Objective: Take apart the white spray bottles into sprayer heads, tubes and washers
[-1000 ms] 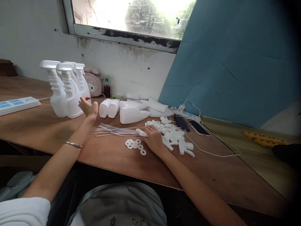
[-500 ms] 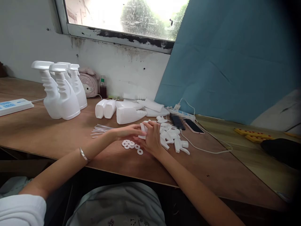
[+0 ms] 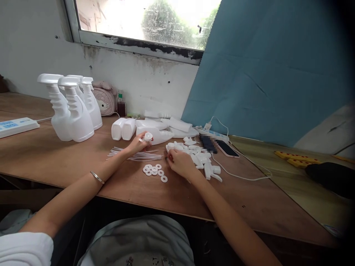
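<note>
My left hand (image 3: pixel 140 143) is closed round a white trigger sprayer head (image 3: pixel 148 137), its round collar facing up. Just behind it lies a white bottle (image 3: pixel 159 137) on its side. My right hand (image 3: pixel 179 161) is low over the table, fingers curled together; whatever may be in them is hidden. It sits at the left edge of a pile of white sprayer heads (image 3: pixel 198 157). Between and below the hands are thin white tubes (image 3: pixel 145 156) in a loose bundle and several white ring washers (image 3: pixel 154 170).
Several assembled spray bottles (image 3: pixel 79 116) stand at the left, beside a power strip (image 3: pixel 18 126). More white bottles (image 3: pixel 180 126) lie at the back. A pink bag (image 3: pixel 104 101) and a small bottle (image 3: pixel 121 105) are by the wall. A phone (image 3: pixel 227 148) and a white cable (image 3: pixel 246 178) lie right.
My hands were together on a white piece. They have come apart: the left moved back and left with the sprayer head, the right moved slightly to the tubes and the pile.
</note>
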`<state>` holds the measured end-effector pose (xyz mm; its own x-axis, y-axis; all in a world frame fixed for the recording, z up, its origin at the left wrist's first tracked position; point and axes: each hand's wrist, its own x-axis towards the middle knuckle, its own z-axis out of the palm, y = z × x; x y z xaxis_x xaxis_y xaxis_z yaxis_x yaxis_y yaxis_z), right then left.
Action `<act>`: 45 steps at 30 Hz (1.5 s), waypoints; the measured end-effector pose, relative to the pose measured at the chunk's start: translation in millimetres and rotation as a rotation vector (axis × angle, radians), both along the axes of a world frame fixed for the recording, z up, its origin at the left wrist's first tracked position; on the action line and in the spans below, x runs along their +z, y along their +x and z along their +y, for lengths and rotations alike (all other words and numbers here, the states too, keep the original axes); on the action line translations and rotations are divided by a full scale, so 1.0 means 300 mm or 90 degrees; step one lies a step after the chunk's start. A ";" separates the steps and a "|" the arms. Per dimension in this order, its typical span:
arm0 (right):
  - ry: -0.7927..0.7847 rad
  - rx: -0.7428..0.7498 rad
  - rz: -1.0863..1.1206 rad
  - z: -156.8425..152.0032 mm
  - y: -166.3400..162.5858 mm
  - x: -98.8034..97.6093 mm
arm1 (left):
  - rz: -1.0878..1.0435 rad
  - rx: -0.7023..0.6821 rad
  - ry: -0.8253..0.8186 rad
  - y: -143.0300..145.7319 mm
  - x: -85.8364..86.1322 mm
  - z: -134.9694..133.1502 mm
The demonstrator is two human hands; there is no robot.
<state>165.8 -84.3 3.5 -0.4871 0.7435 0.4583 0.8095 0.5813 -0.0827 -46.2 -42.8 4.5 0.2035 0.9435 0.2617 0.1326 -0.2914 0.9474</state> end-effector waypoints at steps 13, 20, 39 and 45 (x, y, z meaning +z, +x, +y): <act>0.053 0.066 0.029 -0.052 -0.035 0.025 | 0.160 -0.079 0.179 0.013 0.005 -0.049; 0.288 0.246 0.443 -0.061 -0.024 0.003 | 0.197 -0.094 0.200 0.012 -0.006 -0.043; 0.356 0.284 0.209 -0.054 -0.042 -0.030 | 0.259 -0.103 0.243 0.018 -0.012 -0.060; 0.415 0.231 0.192 -0.045 -0.045 -0.041 | 0.288 -0.102 0.265 0.029 -0.010 -0.073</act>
